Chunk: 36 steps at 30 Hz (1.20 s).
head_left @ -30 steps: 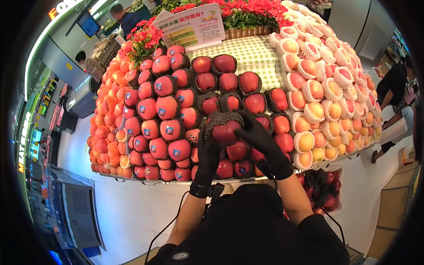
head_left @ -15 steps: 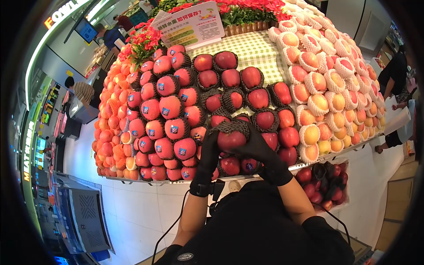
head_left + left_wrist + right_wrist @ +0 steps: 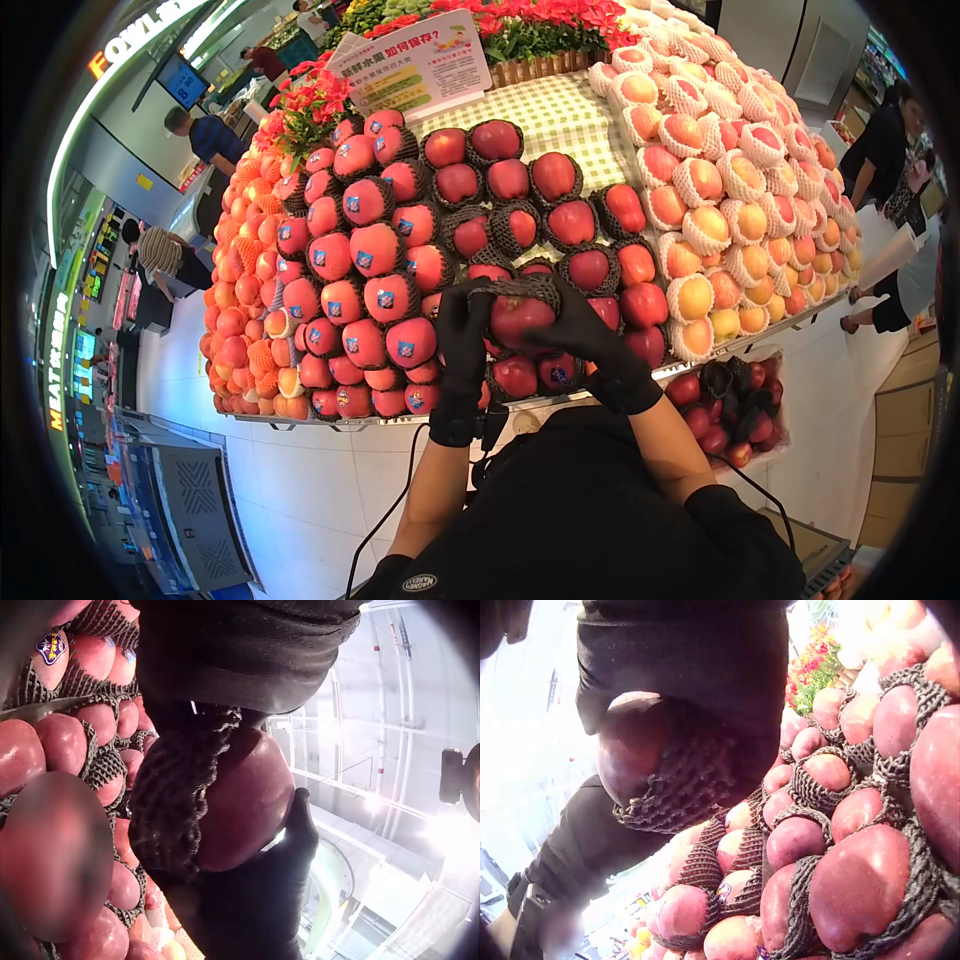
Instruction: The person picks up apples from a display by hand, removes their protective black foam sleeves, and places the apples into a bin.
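Observation:
Both hands wear black gloves and hold one dark red apple (image 3: 520,320) close over the near rows of the display. A black foam net (image 3: 169,802) covers part of this apple, leaving glossy red skin bare in the left wrist view. My left hand (image 3: 462,325) grips its left side. From the right, my right hand (image 3: 588,330) holds it with the thumb across its front; in the right wrist view that glove (image 3: 690,656) hides much of the fruit. Behind it sit red apples (image 3: 571,222) in black nets, and to the left are stickered apples (image 3: 366,248).
Pale apples in white nets (image 3: 740,230) fill the right side, orange fruit (image 3: 240,320) the far left. A checked cloth (image 3: 560,110), a sign (image 3: 420,65) and red flowers (image 3: 310,105) stand behind. A crate of dark apples (image 3: 740,405) is below right. Several people are around.
My hands have drawn the apple slightly toward my body, showing more of the rows behind it. Both hands still hold it. The head view has shifted a little.

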Available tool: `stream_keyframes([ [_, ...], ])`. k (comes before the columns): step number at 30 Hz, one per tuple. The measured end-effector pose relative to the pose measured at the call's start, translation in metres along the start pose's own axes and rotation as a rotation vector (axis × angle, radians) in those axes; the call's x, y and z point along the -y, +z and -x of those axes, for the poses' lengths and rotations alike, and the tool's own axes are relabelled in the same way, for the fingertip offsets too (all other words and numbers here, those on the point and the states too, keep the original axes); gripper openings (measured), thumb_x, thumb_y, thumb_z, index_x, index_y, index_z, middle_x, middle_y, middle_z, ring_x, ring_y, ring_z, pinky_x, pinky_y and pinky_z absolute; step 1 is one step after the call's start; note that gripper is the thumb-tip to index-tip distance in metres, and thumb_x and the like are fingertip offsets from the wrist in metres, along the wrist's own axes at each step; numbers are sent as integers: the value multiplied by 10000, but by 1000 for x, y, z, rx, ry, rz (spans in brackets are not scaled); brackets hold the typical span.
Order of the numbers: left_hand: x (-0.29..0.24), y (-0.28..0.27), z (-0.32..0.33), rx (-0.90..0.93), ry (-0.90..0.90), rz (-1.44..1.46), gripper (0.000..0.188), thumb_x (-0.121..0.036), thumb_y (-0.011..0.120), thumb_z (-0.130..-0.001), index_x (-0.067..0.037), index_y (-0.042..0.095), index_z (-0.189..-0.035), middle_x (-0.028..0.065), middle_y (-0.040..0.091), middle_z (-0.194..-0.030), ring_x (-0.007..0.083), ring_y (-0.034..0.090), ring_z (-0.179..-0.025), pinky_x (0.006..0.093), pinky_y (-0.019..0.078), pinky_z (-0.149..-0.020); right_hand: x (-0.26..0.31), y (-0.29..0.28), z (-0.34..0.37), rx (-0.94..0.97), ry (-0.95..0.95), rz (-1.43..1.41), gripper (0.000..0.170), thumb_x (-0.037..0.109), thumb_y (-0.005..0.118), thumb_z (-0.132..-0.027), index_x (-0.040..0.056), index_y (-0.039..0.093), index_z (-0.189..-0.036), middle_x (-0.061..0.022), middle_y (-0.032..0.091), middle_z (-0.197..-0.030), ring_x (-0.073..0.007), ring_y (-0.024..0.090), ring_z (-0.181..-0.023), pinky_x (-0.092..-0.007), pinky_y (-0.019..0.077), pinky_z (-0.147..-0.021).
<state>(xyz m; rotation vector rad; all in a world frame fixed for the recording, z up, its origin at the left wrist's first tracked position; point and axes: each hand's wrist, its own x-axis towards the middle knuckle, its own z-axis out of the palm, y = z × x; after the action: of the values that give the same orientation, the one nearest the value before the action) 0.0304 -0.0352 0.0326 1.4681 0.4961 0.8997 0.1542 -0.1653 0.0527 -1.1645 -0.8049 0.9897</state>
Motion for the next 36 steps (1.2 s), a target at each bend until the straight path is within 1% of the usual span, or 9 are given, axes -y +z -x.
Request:
stream_keyframes([
  [2, 8, -7, -4, 9, -86, -32, 174, -92, 580, -931, -27, 583, -1092, 46, 614, -1066, 118, 565, -951, 269, 452, -844, 3, 1, 0, 9, 30, 71, 771, 180, 760, -722, 46, 374, -1376, -102, 457, -1339, -198, 443, -1253, -359, 469, -993],
  [5, 17, -11, -8, 9, -99, 17, 193, -115, 590, -930, -29, 572, -1102, 31, 602, -1009, 116, 556, -917, 261, 445, -804, 6, 6, 2, -9, -2, -115, 705, 211, 759, -743, 8, 435, -1335, -103, 518, -1278, -182, 503, -1174, -327, 467, -952],
  [8, 29, -19, -7, 30, -104, 5, 200, -117, 596, -927, -23, 566, -1101, 38, 590, -1024, 129, 553, -947, 266, 448, -828, -35, -6, -11, -129, -143, -21, 653, 194, 717, -773, 7, 437, -1333, -109, 520, -1275, -189, 512, -1165, -327, 473, -938],
  [14, 24, -22, 8, -46, -124, 76, 256, -47, 644, -881, -39, 532, -1112, 44, 568, -1056, 131, 552, -964, 277, 463, -839, -42, -3, -17, -115, 7, -143, 537, 218, 624, -853, -7, 449, -1308, -110, 548, -1221, -185, 534, -1101, -336, 487, -894],
  [17, 23, -28, 17, -46, 44, 69, 284, -16, 671, -846, -32, 539, -1098, 54, 569, -1068, 156, 559, -1000, 301, 463, -879, -60, -2, -23, -97, 123, -372, 559, 196, 576, -897, -18, 379, -1374, -110, 510, -1285, -186, 530, -1119, -340, 459, -943],
  [20, 13, -35, 26, -76, 253, -368, 378, -44, 692, -839, -13, 531, -1179, 70, 583, -1094, 170, 565, -1010, 313, 474, -901, -56, 6, -27, -174, 73, -230, 540, 244, 605, -887, -18, 426, -1325, -108, 545, -1223, -174, 552, -1068, -327, 482, -894],
  [26, 19, -33, 22, 13, -85, -69, 436, -42, 695, -831, -11, 527, -1232, 99, 580, -1185, 185, 554, -1112, 339, 460, -949, -45, 21, -32, -254, 13, -108, 520, 280, 639, -876, -12, 477, -1275, -107, 578, -1165, -156, 577, -1017, -303, 509, -833],
  [29, 10, -33, 15, 118, -156, -35, 502, -81, 718, -824, -9, 492, -1266, 111, 568, -1215, 196, 550, -1126, 341, 464, -952, -50, 13, -31, -305, 124, -56, 514, 263, 646, -876, -12, 480, -1277, -99, 583, -1160, -156, 582, -1012, -296, 516, -813],
  [36, 35, -16, 9, 121, -85, -31, 673, -175, 795, -760, -2, 435, -1302, 131, 528, -1245, 219, 539, -1132, 346, 463, -967, -31, 20, -23, -386, -67, 163, 494, 216, 676, -860, -17, 493, -1256, -101, 608, -1095, -154, 603, -965, -293, 531, -769],
])
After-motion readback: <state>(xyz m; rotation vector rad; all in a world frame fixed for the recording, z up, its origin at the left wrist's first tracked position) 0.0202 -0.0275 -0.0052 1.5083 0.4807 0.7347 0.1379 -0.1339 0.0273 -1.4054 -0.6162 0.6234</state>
